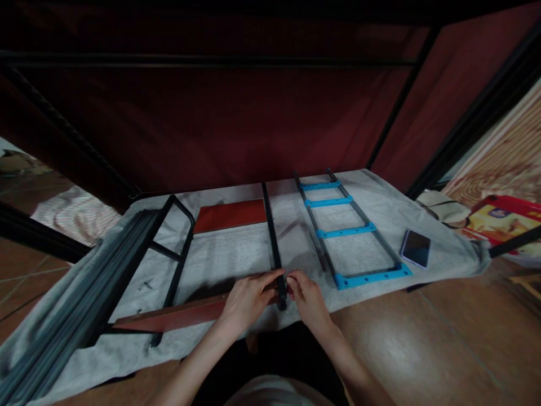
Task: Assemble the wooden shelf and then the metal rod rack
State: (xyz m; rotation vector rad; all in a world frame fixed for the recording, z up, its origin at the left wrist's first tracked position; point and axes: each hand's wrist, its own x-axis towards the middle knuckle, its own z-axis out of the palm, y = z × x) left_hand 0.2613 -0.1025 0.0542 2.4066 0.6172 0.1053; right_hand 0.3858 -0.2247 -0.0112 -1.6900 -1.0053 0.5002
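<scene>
Reddish-brown on the near edge of the cloth (304,245): a long board (177,318) runs up to the black bar (273,237), and both hands are at that joint. Left hand (248,301) lies over the board's end, index finger reaching across the bar, seemingly to steady the corner; whether it truly grips, I cannot tell. Right hand (308,299) has its thumb and fingertips drawn together at the bar's right side, likely working something small (far too small to make out). Over to the left edge, grey tubes (93,287) lie bunched alongside the black end frame (165,251), perhaps parked there to leave the middle free. Right of the bar, the blue-runged rack (346,232) rests flat, well apart from the hands, while the phone (416,248) sits near the right edge, probably out of harm's way. Farther off, a second board (230,216) meets the same bar near the cloth's far edge, perhaps keeping the frame square, and beyond it rises a dark red panel (236,124).
</scene>
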